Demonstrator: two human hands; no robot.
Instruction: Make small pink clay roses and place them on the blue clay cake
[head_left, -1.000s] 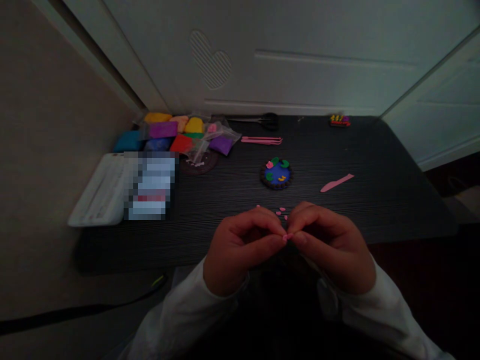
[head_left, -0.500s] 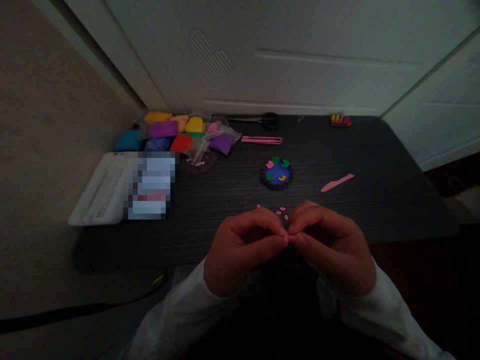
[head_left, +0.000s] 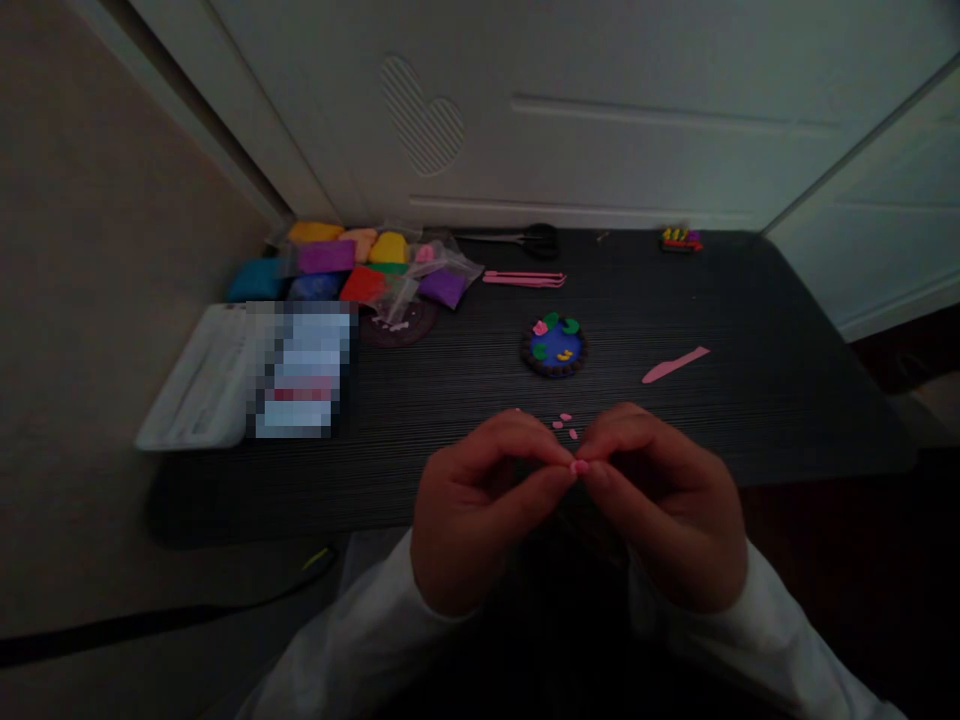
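Note:
A tiny lump of pink modelling clay (head_left: 579, 467) is pinched between the fingertips of both hands, just above the front of the table. My left hand (head_left: 487, 500) grips it from the left with thumb and forefinger. From the other side, my right hand (head_left: 667, 500) holds it the same way. Several small pink clay pieces (head_left: 565, 417) lie on the table just beyond the fingers. Farther back sits a round blue clay pond (head_left: 555, 348) with a dark beaded rim, green leaves, a pink flower and yellow bits.
A pink plastic knife (head_left: 675, 365) lies to the right, pink tools (head_left: 523, 279) and scissors (head_left: 517, 239) at the back. Bags of coloured clay (head_left: 327, 257) fill the back left, beside a white tray (head_left: 199, 385) and a blurred screen-like item (head_left: 307, 370). A small colourful piece (head_left: 680, 240) stands far right.
Both hands, still together, have shifted very slightly, and the pink clay sits a little higher in view. More of the lump shows between the fingertips. The things on the table stay put.

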